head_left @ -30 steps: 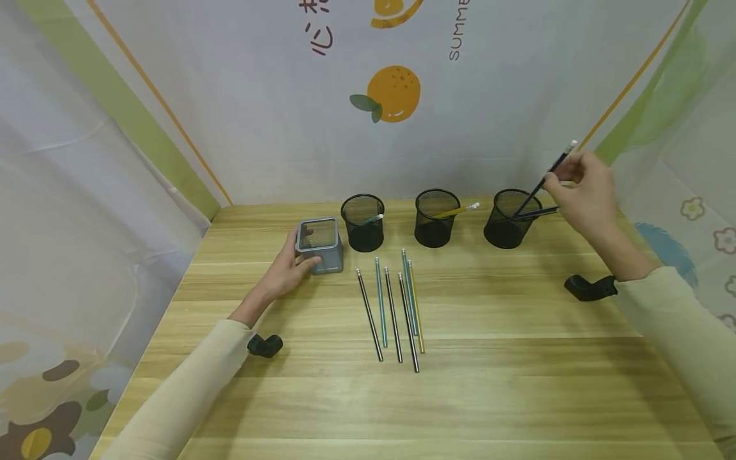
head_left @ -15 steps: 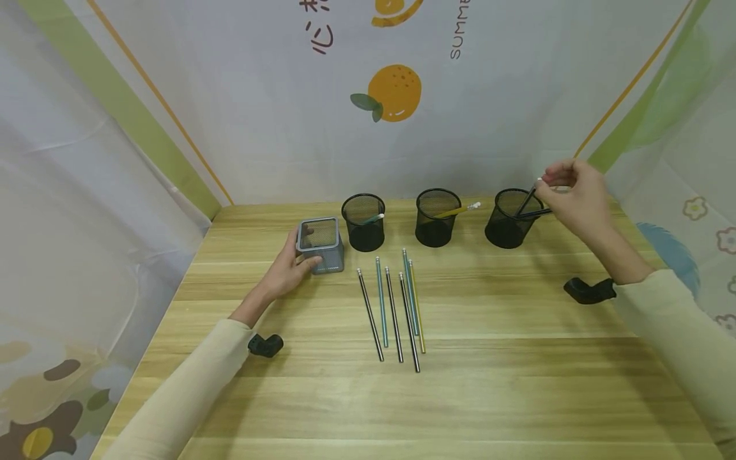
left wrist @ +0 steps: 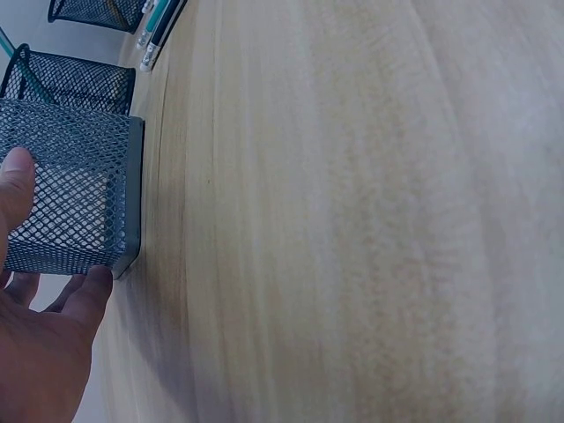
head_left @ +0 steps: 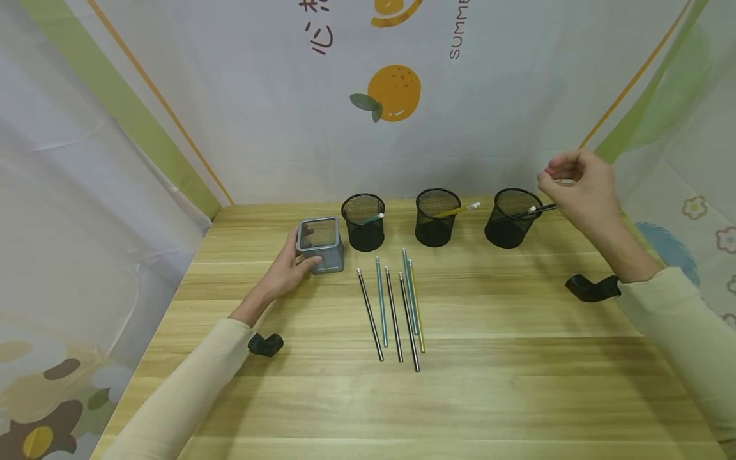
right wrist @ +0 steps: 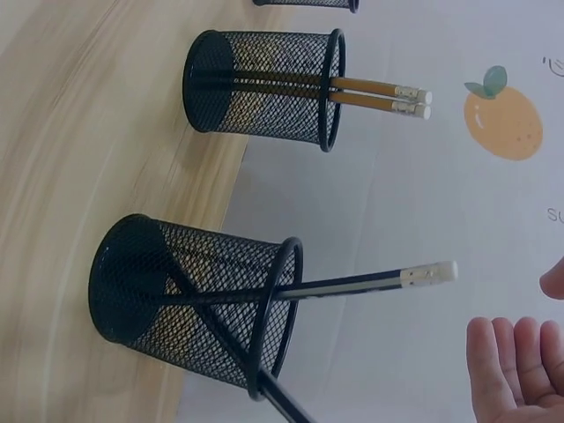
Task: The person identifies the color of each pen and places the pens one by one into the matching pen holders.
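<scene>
My left hand (head_left: 283,271) grips a grey square mesh pen holder (head_left: 325,260), thumb on its near side; the left wrist view shows fingertips at its bottom edge. Off to the right, my right hand (head_left: 589,191) hovers beside and above a round black mesh pen cup (head_left: 503,234), thumb and fingers apart, holding nothing. Two dark pencils lean crosswise in that cup; one white-erasered pencil (right wrist: 352,284) sticks out toward the hand in the right wrist view. A middle black cup (head_left: 434,234) has two yellow pencils (right wrist: 374,86), and a left black cup (head_left: 365,239) has a teal pencil (head_left: 374,218).
Several loose pencils lie side by side on the wooden table (head_left: 287,396): dark ones (head_left: 393,313), teal ones (head_left: 382,303) and a yellow one (head_left: 418,313). A printed white curtain (head_left: 259,128) hangs behind the row of cups.
The right hand lowered a dark pencil into the rightmost cup, let it go, and rose slightly away. That pencil now leans on the cup's rim. The left hand and grey holder stayed put.
</scene>
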Tool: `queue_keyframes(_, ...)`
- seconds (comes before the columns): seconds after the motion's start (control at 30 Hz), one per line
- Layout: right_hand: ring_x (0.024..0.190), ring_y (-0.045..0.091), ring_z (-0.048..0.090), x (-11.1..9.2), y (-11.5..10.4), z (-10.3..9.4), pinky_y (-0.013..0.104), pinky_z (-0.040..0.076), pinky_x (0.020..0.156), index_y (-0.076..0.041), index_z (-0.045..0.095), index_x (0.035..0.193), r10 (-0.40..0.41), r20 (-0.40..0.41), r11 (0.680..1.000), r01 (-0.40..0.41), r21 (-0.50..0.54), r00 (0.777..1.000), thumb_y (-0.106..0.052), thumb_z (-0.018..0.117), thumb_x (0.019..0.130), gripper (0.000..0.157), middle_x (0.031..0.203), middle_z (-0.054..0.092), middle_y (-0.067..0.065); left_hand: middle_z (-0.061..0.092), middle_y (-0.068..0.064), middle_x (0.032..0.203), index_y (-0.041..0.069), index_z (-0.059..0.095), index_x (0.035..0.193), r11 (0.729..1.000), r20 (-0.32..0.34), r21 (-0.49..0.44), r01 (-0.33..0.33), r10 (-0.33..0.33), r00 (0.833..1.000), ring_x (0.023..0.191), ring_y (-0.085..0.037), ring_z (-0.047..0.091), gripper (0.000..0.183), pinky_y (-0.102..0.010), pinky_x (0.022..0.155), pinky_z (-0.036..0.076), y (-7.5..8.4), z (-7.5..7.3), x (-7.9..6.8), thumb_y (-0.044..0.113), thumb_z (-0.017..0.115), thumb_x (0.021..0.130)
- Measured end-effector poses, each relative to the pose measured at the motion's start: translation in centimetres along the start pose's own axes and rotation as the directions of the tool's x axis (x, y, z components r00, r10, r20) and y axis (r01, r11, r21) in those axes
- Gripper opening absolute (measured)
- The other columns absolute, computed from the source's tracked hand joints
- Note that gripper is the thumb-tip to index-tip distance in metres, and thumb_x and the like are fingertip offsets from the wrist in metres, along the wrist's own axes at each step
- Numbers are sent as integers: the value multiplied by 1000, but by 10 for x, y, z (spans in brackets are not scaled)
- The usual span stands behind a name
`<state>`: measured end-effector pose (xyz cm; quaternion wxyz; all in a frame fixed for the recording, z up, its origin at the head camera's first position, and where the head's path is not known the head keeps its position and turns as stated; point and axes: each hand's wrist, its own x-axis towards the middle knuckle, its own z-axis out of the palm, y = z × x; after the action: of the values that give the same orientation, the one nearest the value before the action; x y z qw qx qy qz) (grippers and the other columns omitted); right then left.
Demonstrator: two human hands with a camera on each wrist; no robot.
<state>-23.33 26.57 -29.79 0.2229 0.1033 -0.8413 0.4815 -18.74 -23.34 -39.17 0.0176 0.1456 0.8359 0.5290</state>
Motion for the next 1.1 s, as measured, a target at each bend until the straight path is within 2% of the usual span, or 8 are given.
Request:
queue_keyframes(0.1,90,6,60,-1,-3,2,11,48,76,-6,62,103,9,10,1000,-9,4,1000,-6,69,93,13,100,62,-1,22,-36,155,-10,12,154,1000,4,7,6,-6,1000,138,-59,28,71,-62,111,32,6,0,-1,-8,57,100)
queue_keyframes(0.5,85,10,62,-9,-16,18,13,53,74,4,61,106,-1,61,995,-5,100,998,-1,68,93,15,93,63,-3,22,-35,156,-10,11,155,1000,5,0,-6,6,1000,138,-59,28,71,-62,110,33,4,0,-1,-8,58,100)
queue_keyframes(0.7,81,10,64,-19,-27,28,14,51,72,4,62,106,-26,125,998,18,68,992,-5,69,95,16,91,65,2,23,-36,154,-12,14,153,1000,7,1,4,-4,1000,138,-59,29,69,-60,111,33,6,0,-1,-8,57,100)
queue_keyframes(0.77,79,9,65,-22,-30,32,15,51,69,4,62,106,-30,153,998,21,61,988,-6,69,96,16,91,67,5,23,-36,154,-11,14,153,1000,5,-2,0,0,1000,138,-59,29,69,-60,111,33,1,-1,1,-9,58,100)
queue_keyframes(0.97,71,10,68,-33,-32,43,19,55,65,5,61,106,-47,258,997,28,76,965,-4,67,97,14,92,68,18,24,-31,156,-3,12,157,1000,-6,-2,-17,17,1000,140,-54,29,74,-59,111,34,-27,0,8,-4,59,101)
queue_keyframes(1.1,70,13,68,-39,-31,50,24,57,64,4,61,106,-33,323,998,11,68,946,-4,65,99,12,92,68,18,26,-28,156,1,12,159,1000,-7,1,-24,24,1000,141,-49,31,76,-57,111,36,-35,-1,9,0,61,101)
